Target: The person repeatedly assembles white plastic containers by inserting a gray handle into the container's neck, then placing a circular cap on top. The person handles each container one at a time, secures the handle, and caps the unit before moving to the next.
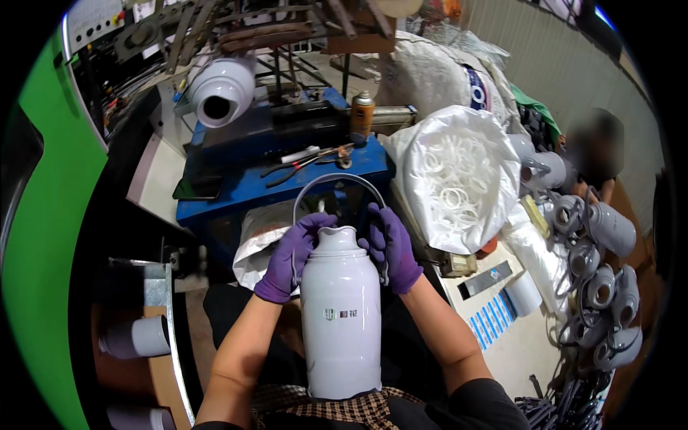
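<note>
A pale lilac-grey flask body [342, 322] stands upright against my lap, with a spout collar [337, 239] at its top. A thin grey carrying handle [340, 176] arches above it. My left hand [294, 259], in a purple glove, is closed around the handle's left side, its fingertips close to the collar. On the other side my right hand [395, 248], gloved alike, has its curled fingers on the handle's right arm by the flask's shoulder. The gloves partly hide where the handle joins the body.
On a blue bench [287, 190] lie pliers [301, 166], a spray can [361, 117] and a dark phone [197, 188]. A white sack [414, 175] holds many white rings. Several flask bodies [613, 229] crowd the right, near another person [598, 154]. One more flask [221, 92] lies at upper left.
</note>
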Tool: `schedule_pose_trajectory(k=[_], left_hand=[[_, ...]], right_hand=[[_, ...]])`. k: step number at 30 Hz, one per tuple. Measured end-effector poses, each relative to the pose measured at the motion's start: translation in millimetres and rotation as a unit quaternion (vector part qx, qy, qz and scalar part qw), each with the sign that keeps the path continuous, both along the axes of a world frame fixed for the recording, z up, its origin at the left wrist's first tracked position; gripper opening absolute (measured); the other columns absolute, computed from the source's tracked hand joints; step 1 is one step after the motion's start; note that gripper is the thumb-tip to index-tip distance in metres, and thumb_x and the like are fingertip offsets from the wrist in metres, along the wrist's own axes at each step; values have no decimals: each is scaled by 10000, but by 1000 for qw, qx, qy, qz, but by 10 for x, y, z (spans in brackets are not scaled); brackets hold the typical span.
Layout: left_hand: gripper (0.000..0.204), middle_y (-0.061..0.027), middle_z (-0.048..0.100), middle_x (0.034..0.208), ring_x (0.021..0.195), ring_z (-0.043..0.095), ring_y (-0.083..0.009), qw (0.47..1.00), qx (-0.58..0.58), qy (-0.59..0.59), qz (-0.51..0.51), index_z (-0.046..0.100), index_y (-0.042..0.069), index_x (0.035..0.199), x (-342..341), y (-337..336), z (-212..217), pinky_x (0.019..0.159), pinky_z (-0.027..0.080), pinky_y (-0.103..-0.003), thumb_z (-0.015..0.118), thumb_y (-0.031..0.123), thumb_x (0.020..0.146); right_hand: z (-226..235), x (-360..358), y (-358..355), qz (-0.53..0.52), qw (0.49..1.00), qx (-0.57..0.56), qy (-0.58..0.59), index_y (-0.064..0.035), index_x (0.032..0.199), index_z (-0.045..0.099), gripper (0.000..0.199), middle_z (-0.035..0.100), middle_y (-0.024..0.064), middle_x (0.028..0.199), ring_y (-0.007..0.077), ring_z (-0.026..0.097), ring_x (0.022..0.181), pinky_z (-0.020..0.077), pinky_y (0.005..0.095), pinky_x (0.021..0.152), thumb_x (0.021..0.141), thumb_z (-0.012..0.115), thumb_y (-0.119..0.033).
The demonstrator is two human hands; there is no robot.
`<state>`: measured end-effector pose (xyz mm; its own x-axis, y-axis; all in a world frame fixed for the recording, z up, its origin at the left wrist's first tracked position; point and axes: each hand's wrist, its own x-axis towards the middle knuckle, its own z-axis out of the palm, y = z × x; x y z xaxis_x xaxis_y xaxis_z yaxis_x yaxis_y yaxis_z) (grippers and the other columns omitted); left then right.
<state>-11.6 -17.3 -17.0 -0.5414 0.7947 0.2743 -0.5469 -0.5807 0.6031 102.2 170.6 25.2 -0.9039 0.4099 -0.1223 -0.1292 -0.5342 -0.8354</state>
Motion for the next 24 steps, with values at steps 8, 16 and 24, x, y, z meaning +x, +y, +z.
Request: schedule_pose_trajectory(k=[8,16,24], left_hand=[[452,-105,679,1119,1072,615,-176,998,-23,-56,23,614,66,892,-239,-372,-144,940,479,-298,460,444,1088],[465,-56,662,1030,1096,612,-158,996,-26,-44,71,599,98,824,-47,-435,126,1021,471,-328,452,446,1095],[381,-48,582,885,1023,548,-219,946,-3,298,127,607,81,756,-243,-495,74,1060,389,-385,509,302,1051]], right_hand=[[-219,-105,-188,91,969,-183,141,-89,1282,626,333,357,-47,583,78,349,455,401,195,550,1104,457,-314],[-359,-168,-359,16,962,-110,250,-76,1301,609,272,570,89,947,192,549,856,490,360,988,1068,530,-192],[-338,-209,-198,184,968,-90,143,-33,1507,438,502,524,143,1458,227,569,1271,458,389,1114,1081,481,-295]])
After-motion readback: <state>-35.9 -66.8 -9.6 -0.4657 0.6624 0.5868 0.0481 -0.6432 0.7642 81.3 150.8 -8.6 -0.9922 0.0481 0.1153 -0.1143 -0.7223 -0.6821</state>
